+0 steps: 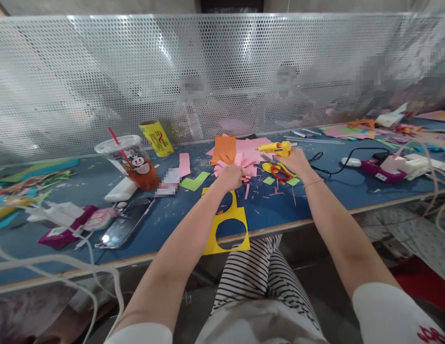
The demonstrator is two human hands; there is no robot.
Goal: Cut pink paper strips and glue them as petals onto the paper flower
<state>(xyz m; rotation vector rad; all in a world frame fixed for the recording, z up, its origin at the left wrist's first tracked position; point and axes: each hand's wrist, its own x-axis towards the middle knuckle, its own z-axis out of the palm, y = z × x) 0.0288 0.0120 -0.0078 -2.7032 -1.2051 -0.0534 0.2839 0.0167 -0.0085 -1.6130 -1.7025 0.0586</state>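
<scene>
My left hand (pixel 230 177) is closed on a pink paper flower (pixel 248 167) with fringed petals, just above the table. In my right hand (pixel 296 161) is a yellow glue gun (pixel 276 148), its nozzle pointing left toward the flower. Below the gun lie scissors (pixel 279 172) with red and yellow handles. Behind the flower are an orange paper sheet (pixel 224 147) and pink paper. Under my left forearm, a yellow sheet with round cut-outs (pixel 244 217) hangs over the table edge. Green paper pieces (pixel 196 181) lie to the left of the flower.
A plastic drink cup (pixel 136 165) with a red straw stands left, near a yellow can (pixel 157 138) and a phone (pixel 127 222). Purple power strips (pixel 382 171) with cables lie at both sides. A perforated metal screen (pixel 136 71) closes off the back of the blue table.
</scene>
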